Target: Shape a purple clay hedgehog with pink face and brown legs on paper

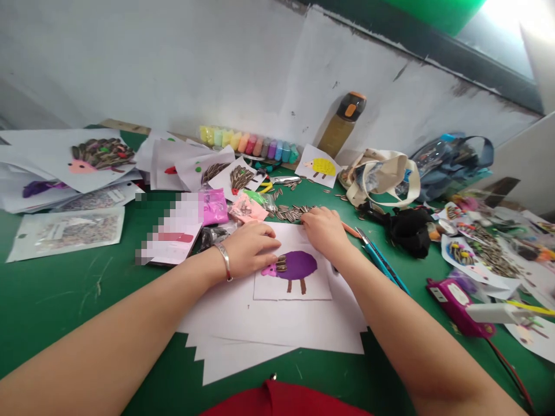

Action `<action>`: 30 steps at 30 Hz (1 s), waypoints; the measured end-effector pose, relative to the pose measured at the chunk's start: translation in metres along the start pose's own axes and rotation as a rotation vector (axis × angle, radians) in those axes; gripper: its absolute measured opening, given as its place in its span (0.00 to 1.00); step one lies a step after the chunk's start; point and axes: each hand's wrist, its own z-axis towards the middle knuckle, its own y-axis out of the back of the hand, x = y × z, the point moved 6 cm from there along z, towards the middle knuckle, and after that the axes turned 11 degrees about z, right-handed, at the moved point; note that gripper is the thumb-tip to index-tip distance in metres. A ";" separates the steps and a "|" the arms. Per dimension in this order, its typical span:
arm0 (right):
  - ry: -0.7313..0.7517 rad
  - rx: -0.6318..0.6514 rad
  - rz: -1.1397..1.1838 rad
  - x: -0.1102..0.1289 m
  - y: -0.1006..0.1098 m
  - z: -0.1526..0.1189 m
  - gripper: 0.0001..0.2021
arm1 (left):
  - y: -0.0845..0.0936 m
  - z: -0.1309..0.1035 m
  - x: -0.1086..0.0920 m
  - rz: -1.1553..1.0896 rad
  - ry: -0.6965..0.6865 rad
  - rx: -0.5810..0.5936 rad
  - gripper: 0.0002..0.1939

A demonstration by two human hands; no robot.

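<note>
On a white card lies a hedgehog figure with a purple body, a pink head and brown legs. A few striped sunflower seeds sit on the body beside the head. My left hand, with a silver bracelet on its wrist, rests at the card's left side, fingers stretched towards the head. My right hand is at the edge of a pile of loose sunflower seeds behind the card. Its fingers curl down together; whatever is between the fingertips is hidden.
Blue cutters lie right of my right hand, near a black cloth item. A magenta glue-gun-like device with a cord is further right. Clay packets and finished seed pictures are left. A bottle stands at the wall.
</note>
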 end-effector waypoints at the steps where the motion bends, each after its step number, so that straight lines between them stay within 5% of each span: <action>1: 0.002 -0.005 -0.009 0.000 -0.001 0.000 0.12 | 0.000 0.000 0.000 -0.002 0.005 -0.001 0.13; 9: 0.007 -0.092 0.030 0.009 0.018 -0.027 0.16 | 0.002 0.001 -0.002 -0.003 0.005 0.022 0.13; 12: 0.078 -0.180 0.450 0.023 0.036 -0.057 0.14 | 0.002 0.001 -0.002 0.004 0.003 0.035 0.14; 16: 0.025 -0.066 0.771 0.040 0.034 -0.089 0.08 | 0.001 0.001 -0.001 0.017 -0.003 0.028 0.16; 22: 0.160 -0.047 0.760 0.066 0.022 -0.094 0.07 | -0.001 0.000 0.000 0.019 0.002 0.018 0.18; 30: 0.230 -0.088 0.720 0.068 0.016 -0.095 0.09 | -0.001 0.000 0.001 -0.012 0.001 0.029 0.19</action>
